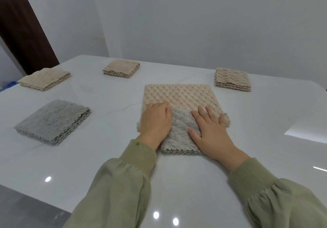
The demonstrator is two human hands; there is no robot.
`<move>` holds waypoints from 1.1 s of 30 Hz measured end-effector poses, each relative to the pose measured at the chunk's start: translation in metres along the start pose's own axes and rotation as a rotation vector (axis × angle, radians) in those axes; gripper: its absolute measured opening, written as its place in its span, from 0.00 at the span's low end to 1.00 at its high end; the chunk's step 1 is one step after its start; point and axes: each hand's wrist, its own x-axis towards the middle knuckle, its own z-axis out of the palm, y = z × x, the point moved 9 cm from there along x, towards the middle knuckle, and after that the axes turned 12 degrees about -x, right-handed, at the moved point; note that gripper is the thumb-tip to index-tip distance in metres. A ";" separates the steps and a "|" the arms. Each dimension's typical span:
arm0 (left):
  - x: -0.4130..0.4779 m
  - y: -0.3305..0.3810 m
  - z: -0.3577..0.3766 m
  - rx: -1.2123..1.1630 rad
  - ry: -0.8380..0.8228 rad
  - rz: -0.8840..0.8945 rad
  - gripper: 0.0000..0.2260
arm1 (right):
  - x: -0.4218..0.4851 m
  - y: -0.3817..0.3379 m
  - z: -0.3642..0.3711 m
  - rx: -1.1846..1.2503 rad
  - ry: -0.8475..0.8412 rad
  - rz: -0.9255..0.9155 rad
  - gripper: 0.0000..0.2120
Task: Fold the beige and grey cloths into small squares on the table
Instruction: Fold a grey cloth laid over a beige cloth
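A beige cloth (178, 95) with a bubbled weave lies flat at the middle of the white glossy table (177, 183), partly open and larger than the folded pieces around it. Over its near part lies a grey cloth (178, 132), its scalloped near edge reaching past the beige one toward the person (whether it is a separate cloth or the beige one's turned-over underside cannot be told).

Both hands rest palm-down on it. The left hand (155, 121) lies on the left edge of the grey piece, fingers held close together, their tips at the grey piece's far left corner. The right hand (212, 132) presses flat with its fingers spread, thumb on the grey and the outer fingers on the beige weave. Both wrists come out of olive-green sleeves.

Four folded squares lie well apart from this work: a grey square (53, 121) near left, a beige square (45, 79) far left, another beige square (121, 68) far centre, and a third beige square (232, 79) far right.
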 end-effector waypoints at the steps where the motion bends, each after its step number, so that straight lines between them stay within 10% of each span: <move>1: 0.001 -0.010 0.004 0.020 -0.031 -0.085 0.19 | 0.000 0.000 0.001 -0.016 -0.006 -0.005 0.39; 11: 0.002 -0.026 0.006 -0.334 -0.033 -0.258 0.12 | 0.001 0.000 0.005 0.015 -0.025 -0.031 0.42; 18: -0.004 0.001 -0.007 -0.601 0.058 -0.089 0.04 | -0.002 0.043 -0.012 0.755 0.249 0.306 0.34; 26: -0.001 -0.008 -0.002 -0.766 0.117 -0.179 0.06 | -0.005 0.039 0.004 1.437 0.123 0.448 0.42; 30: -0.005 -0.008 -0.005 -0.776 0.173 -0.206 0.08 | -0.009 0.031 -0.001 1.359 0.099 0.438 0.13; 33: -0.009 -0.010 0.007 -0.975 0.069 -0.315 0.17 | -0.014 0.037 -0.008 1.288 0.223 0.468 0.10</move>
